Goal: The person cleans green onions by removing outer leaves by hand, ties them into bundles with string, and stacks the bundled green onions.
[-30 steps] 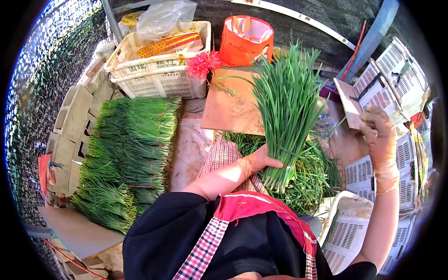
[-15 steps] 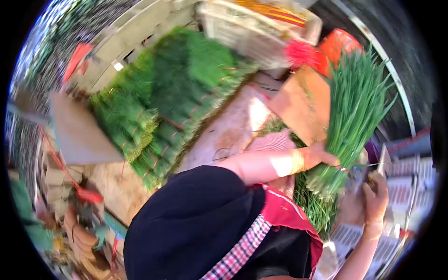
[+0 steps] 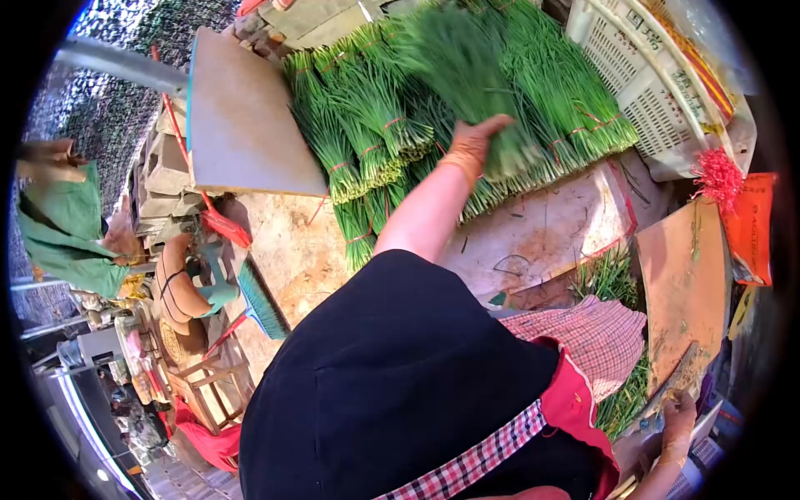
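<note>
My left hand (image 3: 473,148) is closed around the lower part of a bunch of chives (image 3: 467,75), whose leaves are blurred by motion. It hovers over or rests among rows of tied chive bundles (image 3: 575,100); I cannot tell whether it touches them. At the lower right, my right hand (image 3: 679,421) is wrapped round a flat, narrow tool that looks like a knife (image 3: 677,371), close to a tan board (image 3: 683,283). Loose green chives (image 3: 621,408) lie beside my checked apron (image 3: 583,333).
A white plastic crate (image 3: 642,92) stands beyond the bundles. Red ties (image 3: 721,179) hang near an orange-red bag (image 3: 747,229). To the left are an upright grey board (image 3: 250,125), a broom (image 3: 262,300) and a wooden chair (image 3: 212,387).
My left hand has carried the tied bunch from my right side to the stacked bundles. My right hand stays low at the right with the tool. The view has swung left.
</note>
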Available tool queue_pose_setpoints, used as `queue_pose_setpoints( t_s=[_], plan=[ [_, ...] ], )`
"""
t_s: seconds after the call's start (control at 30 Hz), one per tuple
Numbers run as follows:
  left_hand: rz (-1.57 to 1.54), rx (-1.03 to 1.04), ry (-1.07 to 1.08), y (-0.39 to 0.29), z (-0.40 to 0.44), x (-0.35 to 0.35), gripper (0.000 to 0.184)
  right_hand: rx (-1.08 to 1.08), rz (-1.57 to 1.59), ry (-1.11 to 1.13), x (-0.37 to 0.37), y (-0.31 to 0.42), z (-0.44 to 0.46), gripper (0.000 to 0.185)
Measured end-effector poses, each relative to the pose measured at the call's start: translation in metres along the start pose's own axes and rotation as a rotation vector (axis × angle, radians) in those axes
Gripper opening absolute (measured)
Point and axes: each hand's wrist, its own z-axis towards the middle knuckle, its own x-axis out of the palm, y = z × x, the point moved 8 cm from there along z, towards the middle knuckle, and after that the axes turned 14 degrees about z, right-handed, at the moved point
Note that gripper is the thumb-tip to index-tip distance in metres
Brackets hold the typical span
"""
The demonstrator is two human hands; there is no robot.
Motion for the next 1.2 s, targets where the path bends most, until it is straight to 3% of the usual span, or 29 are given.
queue_pose_setpoints(
  t_s=[0.1,0.2,0.3,0.33,0.43,0.57,0.63,0.67,0.77,0.83,0.9,1.0,1.07,1.1,1.13,1.17,1.2],
  plan=[
    [0.213,-0.057,-0.278,0.02,0.042,-0.096,0.052,0.102,-0.008,0.079,0.018,0.01,0.005,0.029],
    [0.241,-0.012,-0.4,0.038,0.089,-0.156,0.055,0.183,0.092,0.127,0.015,0.003,0.004,0.027],
    [0.2,-0.122,-0.346,0.049,0.139,-0.181,0.047,0.185,0.093,0.117,-0.001,-0.001,0.014,0.022],
    [0.226,-0.206,-0.399,0.055,0.154,-0.194,0.063,0.213,0.107,0.106,-0.01,-0.003,0.016,0.023],
    [0.434,0.047,-0.276,0.057,0.196,-0.205,0.091,0.207,0.013,0.07,-0.034,-0.022,0.021,0.023],
    [0.696,-0.272,-0.513,0.066,0.182,-0.206,0.092,0.34,0.09,0.091,-0.044,-0.037,0.02,0.018],
    [0.64,-0.415,-0.573,0.068,0.148,-0.196,0.09,0.453,-0.009,0.062,-0.044,-0.03,0.012,0.016],
    [0.562,-0.463,-0.596,0.066,0.124,-0.184,0.089,0.393,0.039,0.053,-0.047,-0.033,0.012,0.015],
    [0.838,-0.505,-0.746,0.073,0.096,-0.202,0.087,0.366,0.045,0.061,-0.073,-0.086,0.018,0.014],
    [0.848,-0.671,-0.816,0.069,0.083,-0.195,0.085,0.362,0.094,0.051,-0.084,-0.096,0.016,0.015],
    [0.871,-0.605,-0.773,0.068,0.089,-0.186,0.087,0.337,0.196,0.018,-0.085,-0.095,0.015,0.016],
    [1.362,-0.651,-0.757,0.072,0.098,-0.19,0.096,0.328,-0.118,-0.084,-0.084,-0.069,-0.001,0.021],
    [1.503,-0.566,-0.865,0.051,0.088,-0.159,0.1,0.408,-0.236,-0.03,-0.067,-0.009,-0.007,0.019],
    [1.684,-0.429,-1.005,0.037,0.085,-0.148,0.101,0.499,-0.271,0.057,-0.06,0.012,-0.008,0.016],
    [1.837,-0.053,-0.857,0.035,0.096,-0.137,0.094,0.519,-0.085,-0.028,-0.065,-0.01,-0.018,0.015],
    [1.927,0.457,-0.484,0.033,0.097,-0.101,0.082,0.522,0.098,-0.108,-0.064,-0.034,-0.023,0.014],
    [2.031,0.542,-0.126,0.044,0.088,-0.074,0.073,0.539,0.086,-0.089,-0.062,-0.05,-0.027,0.014]
  ],
)
